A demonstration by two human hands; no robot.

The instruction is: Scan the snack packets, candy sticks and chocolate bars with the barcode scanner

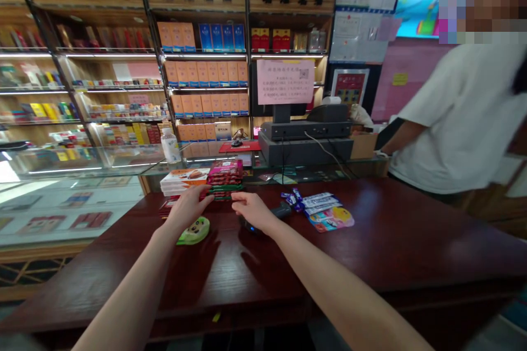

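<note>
packets (pixel 225 170): stack of flat, glossy sleeves, magenta-red on top and green-edged lower down, towards the far side of the table (pixel 222 285), just beyond the left hand (pixel 190 204) and the right hand (pixel 254 211); slim and even, they probably lie flat so the pile keeps steady.
left hand: fingers loosely bent, thumb towards the near left edge of the stack; cannot tell whether the tips touch or grasp anything.
right hand: fingers curled, thumb close to the forefinger, near the right side of the stack; nothing shows in it, though cannot tell whether it pinches something thin.
white boxes (pixel 172 186): stiff, smooth card with square corners, the top one printed orange; piled just left of the packets, presumably because flat faces stack neatly.
green pouch (pixel 198 229): rounded, shiny, with a cartoon face; lying near the left wrist, apart from the stack.
dark device (pixel 249 225): hard-looking, with a small blue light; partly hidden under the right hand, perhaps placed there for easy reach.
blue-and-white packets (pixel 319 203): crinkled film, spread flat to the right, beside a colourful pouch (pixel 334 219) and small blue-wrapped pieces (pixel 293 198).
</note>
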